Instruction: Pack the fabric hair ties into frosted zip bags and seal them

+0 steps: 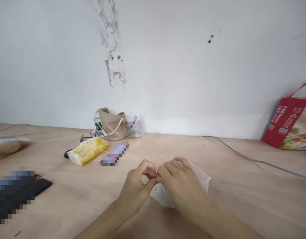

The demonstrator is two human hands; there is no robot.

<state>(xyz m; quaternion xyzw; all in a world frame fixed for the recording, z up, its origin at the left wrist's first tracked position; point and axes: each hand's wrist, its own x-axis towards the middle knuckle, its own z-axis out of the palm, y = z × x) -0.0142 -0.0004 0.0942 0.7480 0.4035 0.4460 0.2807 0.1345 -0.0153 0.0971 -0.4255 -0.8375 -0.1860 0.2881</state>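
Note:
My left hand (141,181) is closed in a pinch, its thumb and forefinger meeting the fingertips of my right hand. My right hand (180,179) is also pinched, with its outer fingers curled. Whatever sits between the fingertips is too small and covered to make out. Beneath and behind my right hand lies a thin, whitish, translucent plastic bag (202,177) on the wooden table (232,205). Its far right corner sticks out past the knuckles and part of it shows below the fingers; the rest is hidden by my hand.
Left of my hands lie a phone (115,154) and a yellow tissue pack (88,151). A beige handbag (114,124) and a clear plastic bag (136,126) stand against the wall. Dark devices (15,192) sit at left. A cable (252,159) and red shopping bag (287,122) are at right.

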